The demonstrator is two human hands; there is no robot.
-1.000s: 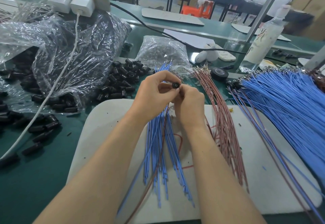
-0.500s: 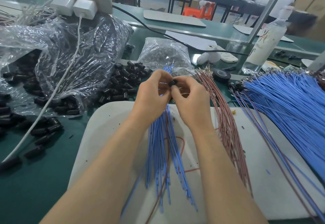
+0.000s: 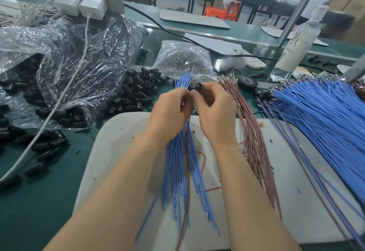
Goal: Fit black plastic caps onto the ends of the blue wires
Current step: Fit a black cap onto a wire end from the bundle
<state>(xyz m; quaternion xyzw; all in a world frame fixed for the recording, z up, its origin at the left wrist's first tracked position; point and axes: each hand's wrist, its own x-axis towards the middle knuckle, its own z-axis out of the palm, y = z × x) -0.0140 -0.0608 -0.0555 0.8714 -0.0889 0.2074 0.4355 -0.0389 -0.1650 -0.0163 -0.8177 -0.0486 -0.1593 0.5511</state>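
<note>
Black cap (image 3: 198, 87): right hand (image 3: 215, 112); blue wires (image 3: 178, 162): left hand (image 3: 169, 112); bottle (image 3: 296, 47) print blurred.

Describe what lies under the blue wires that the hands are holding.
A white work board bearing red lines lies under the blue wires. The wires and forearms cover the rest of those lines.

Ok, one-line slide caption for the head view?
Left hand holds blue wires; right hand pinches a black cap.

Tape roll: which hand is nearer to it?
Right. The right hand is just down-left of the tape roll; the left hand is farther left, beyond the right one.
</note>
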